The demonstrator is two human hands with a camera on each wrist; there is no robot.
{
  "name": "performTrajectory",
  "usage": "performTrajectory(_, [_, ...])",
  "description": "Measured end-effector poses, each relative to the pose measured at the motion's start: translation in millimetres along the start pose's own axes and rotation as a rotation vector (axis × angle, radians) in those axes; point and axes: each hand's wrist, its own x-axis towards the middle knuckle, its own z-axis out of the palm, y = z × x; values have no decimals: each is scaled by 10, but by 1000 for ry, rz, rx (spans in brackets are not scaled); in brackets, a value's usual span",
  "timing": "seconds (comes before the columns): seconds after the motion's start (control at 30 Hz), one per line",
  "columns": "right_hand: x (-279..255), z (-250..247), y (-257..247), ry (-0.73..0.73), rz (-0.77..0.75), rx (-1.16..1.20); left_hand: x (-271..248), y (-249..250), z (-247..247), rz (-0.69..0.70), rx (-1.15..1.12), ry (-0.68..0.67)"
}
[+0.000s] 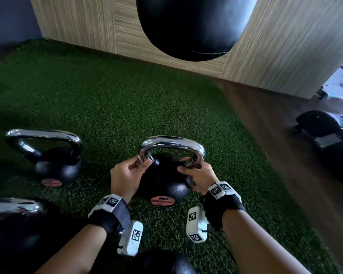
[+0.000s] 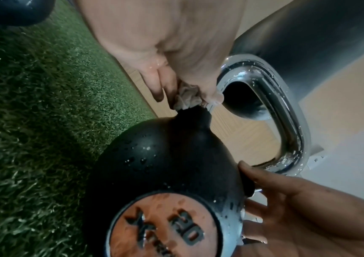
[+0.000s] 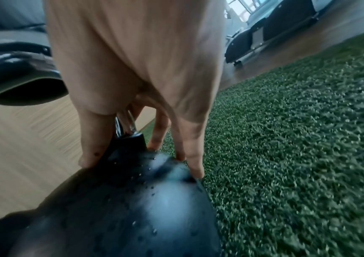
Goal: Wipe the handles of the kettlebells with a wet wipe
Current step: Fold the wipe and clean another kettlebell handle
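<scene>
A black kettlebell (image 1: 166, 182) with a chrome handle (image 1: 172, 142) stands on the green turf in the middle of the head view. My left hand (image 1: 131, 171) pinches a crumpled wet wipe (image 2: 186, 97) against the left foot of the chrome handle (image 2: 286, 107). My right hand (image 1: 198, 175) holds the handle's right foot where it meets the ball, its fingers (image 3: 194, 156) curled down onto the black kettlebell (image 3: 121, 208). Water drops bead on the ball. The kettlebell's orange label (image 2: 163, 226) faces me.
A second kettlebell (image 1: 53, 161) stands to the left, a third (image 1: 12, 220) at the near left, another (image 1: 166, 264) by my arms. A black punching bag (image 1: 192, 26) hangs ahead before a wood-panel wall. Dark gym equipment (image 1: 329, 135) sits on the wooden floor at right.
</scene>
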Motion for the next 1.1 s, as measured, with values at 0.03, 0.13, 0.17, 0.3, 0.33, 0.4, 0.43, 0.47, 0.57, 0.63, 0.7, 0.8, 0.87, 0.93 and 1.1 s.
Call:
performTrajectory(0.03, [-21,-17,4,2,-22,-63,14,-6,-8,15,13,-6])
performTrajectory(0.13, [-111,-134,47,-26,-88,-301,114,39,20,30,59,-5])
performTrajectory(0.17, [-166,-178,71,-37,-95,-389,171,63,44,22,75,3])
performTrajectory(0.3, [-452,-253,194,-69,-245,-651,447,185,223,47,171,-54])
performTrajectory(0.33, [-496,-227,206,-96,-306,-685,518,231,273,74,195,-91])
performTrajectory(0.4, [-537,-131,163,-136,-389,-741,630,338,355,141,241,-173])
performTrajectory(0.43, [-530,-77,119,-148,-429,-769,668,388,385,164,251,-206])
performTrajectory(0.47, [-507,-22,72,-162,-470,-808,689,430,409,180,259,-231])
performTrajectory(0.57, [-425,131,-63,-209,-492,-890,678,520,457,203,267,-255])
performTrajectory(0.63, [-303,152,-146,-165,-477,-892,659,525,456,208,268,-257])
performTrajectory(0.7, [-112,145,-217,-45,-450,-873,694,448,449,132,243,-308])
performTrajectory(0.8, [160,241,-234,-15,-178,-660,727,363,399,-61,69,-436])
performTrajectory(0.87, [288,390,-159,-95,-46,-449,692,356,385,-29,61,-405])
performTrajectory(0.93, [383,480,-22,-125,-9,-494,638,346,408,72,84,-336])
performTrajectory(1.1, [442,469,121,-104,-21,-624,636,335,455,45,53,-280])
